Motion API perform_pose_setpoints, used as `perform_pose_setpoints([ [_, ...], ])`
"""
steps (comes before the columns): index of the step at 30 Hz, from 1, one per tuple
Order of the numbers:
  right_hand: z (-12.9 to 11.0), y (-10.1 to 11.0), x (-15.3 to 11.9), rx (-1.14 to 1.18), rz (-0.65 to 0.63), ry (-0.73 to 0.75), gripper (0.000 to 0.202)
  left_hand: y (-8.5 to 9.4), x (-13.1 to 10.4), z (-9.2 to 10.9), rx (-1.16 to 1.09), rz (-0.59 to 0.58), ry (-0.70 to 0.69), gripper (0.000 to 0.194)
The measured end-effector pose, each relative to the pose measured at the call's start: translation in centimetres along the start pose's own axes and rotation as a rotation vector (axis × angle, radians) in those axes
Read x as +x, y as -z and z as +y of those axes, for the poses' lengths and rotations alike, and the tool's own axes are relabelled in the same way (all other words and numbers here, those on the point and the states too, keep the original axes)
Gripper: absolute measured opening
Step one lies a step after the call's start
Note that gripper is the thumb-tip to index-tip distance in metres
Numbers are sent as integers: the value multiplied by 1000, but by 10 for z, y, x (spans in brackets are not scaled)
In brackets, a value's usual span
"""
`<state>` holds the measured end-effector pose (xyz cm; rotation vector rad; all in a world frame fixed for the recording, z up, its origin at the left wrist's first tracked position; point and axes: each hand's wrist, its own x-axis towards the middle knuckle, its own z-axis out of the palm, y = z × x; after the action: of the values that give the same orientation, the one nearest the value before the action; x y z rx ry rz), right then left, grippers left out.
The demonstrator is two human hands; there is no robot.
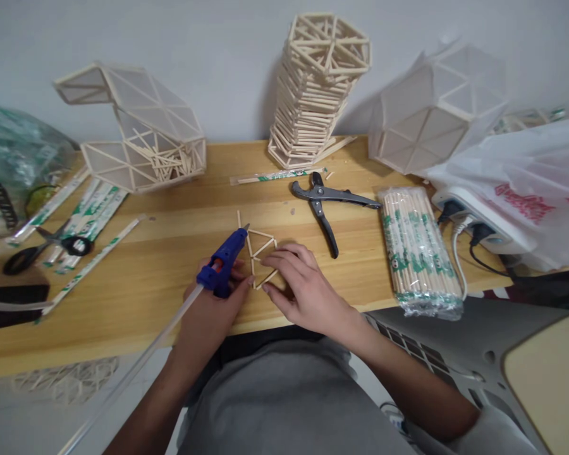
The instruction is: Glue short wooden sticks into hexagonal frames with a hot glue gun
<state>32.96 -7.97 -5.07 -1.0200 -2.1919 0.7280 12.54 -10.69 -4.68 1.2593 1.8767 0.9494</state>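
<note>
My left hand is wrapped around a blue hot glue gun, a long clear glue stick trailing from its back. The gun's nozzle lies close to the upper left side of a small frame of wooden sticks, flat on the table. My left thumb reaches the frame's lower corner. On the frame's right side, my right hand grips its sticks between bent fingers and thumb. Beyond the nozzle, a loose stick points away from me.
A dark pipe cutter lies right of the frame, near a bag of wrapped chopsticks. Behind stand a stacked stick tower and two paper-covered frames. Scissors lie left; a power strip sits right.
</note>
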Motion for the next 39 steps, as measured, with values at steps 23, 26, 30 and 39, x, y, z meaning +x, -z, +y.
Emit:
perform_pose_setpoints([
  [23, -1, 2, 1, 40, 0, -37, 42, -1, 0, 1, -7, -3, 18, 35],
  [26, 0, 1, 0, 45, 6, -34, 40, -1, 0, 1, 3, 1, 16, 35],
  [30, 3, -1, 1, 49, 23, -33, 34, -1, 1, 1, 9, 14, 6, 37],
  [39, -58, 63, -22, 589, 215, -196, 27, 4, 1, 4, 64, 25, -79, 30],
])
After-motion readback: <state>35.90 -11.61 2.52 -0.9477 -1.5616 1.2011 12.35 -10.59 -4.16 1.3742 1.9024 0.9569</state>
